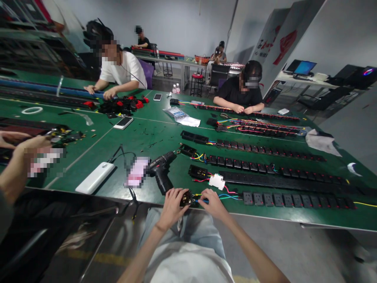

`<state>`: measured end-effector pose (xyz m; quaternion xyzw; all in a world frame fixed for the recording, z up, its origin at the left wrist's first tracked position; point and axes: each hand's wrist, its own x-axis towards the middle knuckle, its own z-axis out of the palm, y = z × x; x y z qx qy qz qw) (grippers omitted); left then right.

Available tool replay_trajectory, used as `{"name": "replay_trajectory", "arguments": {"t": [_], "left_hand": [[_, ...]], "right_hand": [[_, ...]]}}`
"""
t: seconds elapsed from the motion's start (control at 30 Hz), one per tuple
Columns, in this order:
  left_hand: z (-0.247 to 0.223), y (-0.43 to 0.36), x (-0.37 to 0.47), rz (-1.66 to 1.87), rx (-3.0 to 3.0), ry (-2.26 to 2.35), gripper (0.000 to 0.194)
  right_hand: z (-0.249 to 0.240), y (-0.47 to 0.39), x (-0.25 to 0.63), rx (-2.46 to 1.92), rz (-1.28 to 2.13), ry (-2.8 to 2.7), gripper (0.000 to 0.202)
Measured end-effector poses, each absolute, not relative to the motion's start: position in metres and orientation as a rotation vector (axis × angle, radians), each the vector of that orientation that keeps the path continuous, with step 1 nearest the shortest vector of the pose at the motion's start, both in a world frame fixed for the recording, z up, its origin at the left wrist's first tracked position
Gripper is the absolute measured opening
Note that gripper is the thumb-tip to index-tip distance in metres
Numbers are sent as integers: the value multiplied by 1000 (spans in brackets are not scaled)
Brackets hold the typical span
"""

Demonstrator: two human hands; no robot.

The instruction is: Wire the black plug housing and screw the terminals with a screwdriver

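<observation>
My left hand (pixel 171 208) is closed around a small black terminal housing (pixel 186 199) with brass-coloured parts inside, at the table's near edge. Close to its right side, my right hand (pixel 212 202) pinches a blue wire (pixel 201 201) whose tip points at the housing. More coloured wires (pixel 231 196) run from there to a long row of black sockets (pixel 282 199) lying to the right. A white breaker-like block (pixel 217 181) with red leads sits just beyond my right hand. Behind my left hand lies a black cordless drill (pixel 161 169), its bit pointing away to the right.
Further socket strips (pixel 244 163) lie in rows across the green table (pixel 153 129). To the left are a white power bank (pixel 96 178), a pink-screened phone (pixel 137 171) and cables. Co-workers sit across the table, and another person's hand (pixel 26 157) is at far left.
</observation>
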<state>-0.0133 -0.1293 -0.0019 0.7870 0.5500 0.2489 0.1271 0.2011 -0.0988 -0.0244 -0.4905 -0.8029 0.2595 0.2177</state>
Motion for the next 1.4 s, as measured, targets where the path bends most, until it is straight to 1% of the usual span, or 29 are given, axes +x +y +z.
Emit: {"name": "replay_trajectory", "arguments": {"t": [0.2,0.37,0.6,1.0,1.1,1.23,1.4], "left_hand": [[-4,-128,-5,680,2314,1620,49],[-7,-126,0,703,2241,1702,49],[-8,-126,3,747,2209,1687,47],[-1,-120,9,627,2283,1559,50],[-1,-119,10,622,2294,1561,50],[-1,-118,9,604,2302,1553,52],[-2,-114,8,561,2301,1542,53]], "right_hand": [[-30,-97,201,-1275,878,-2176,11],[-30,-99,200,-1346,914,-2024,2],[-35,-97,198,-1379,977,-1866,17],[-37,-92,198,-1392,974,-1920,15],[-27,-94,203,-1354,911,-1942,17],[-16,-99,213,-1297,739,-2038,11],[-21,-107,219,-1292,605,-2199,10]]}}
